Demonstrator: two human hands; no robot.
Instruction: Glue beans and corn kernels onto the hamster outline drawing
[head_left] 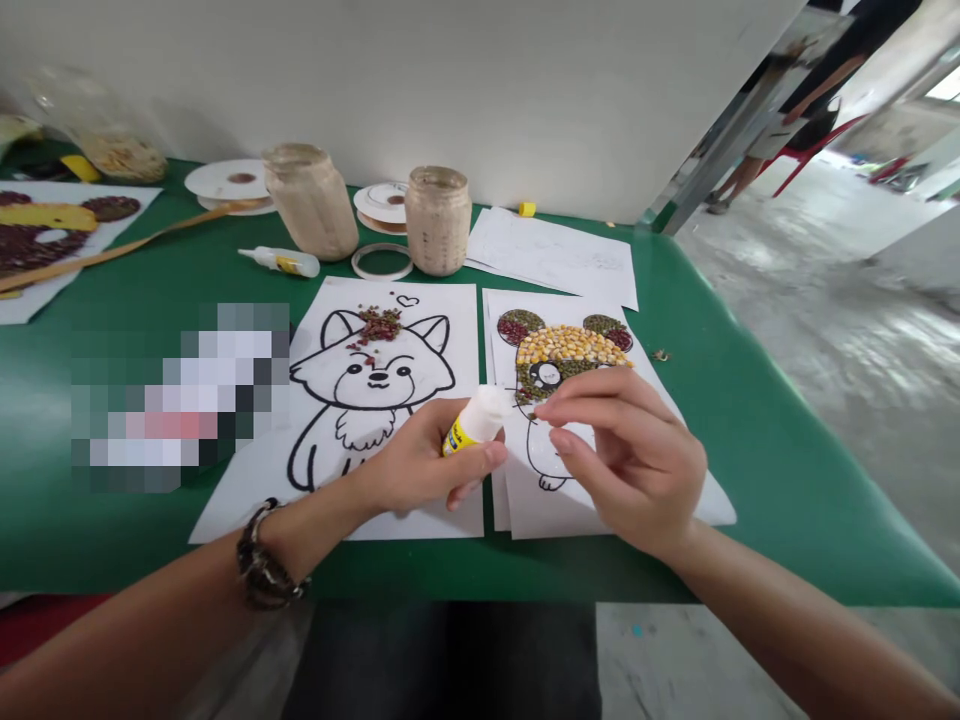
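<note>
My left hand (427, 455) is wrapped round a white glue stick (480, 418) with a yellow label, its white end pointing up. It is above the gap between two line drawings on paper. Under the left forearm lies a fox-like drawing (375, 385) with loose red and green beans (381, 325) on its forehead. My right hand (637, 455) hovers over a bear-like drawing (553, 475), thumb and forefinger a little apart, their tips close to a few green beans. Yellow corn kernels (574, 345) cover the bear's forehead, and green beans surround its eye. The right hand hides part of its face and body.
Two cloudy jars (311, 205), white ribbon spools (225, 180), a tape ring (382, 262) and a small glue bottle (281, 262) stand or lie behind. Loose papers (555, 255) and a yellow cap (527, 209) are near the wall. A pixelated patch hides something at left.
</note>
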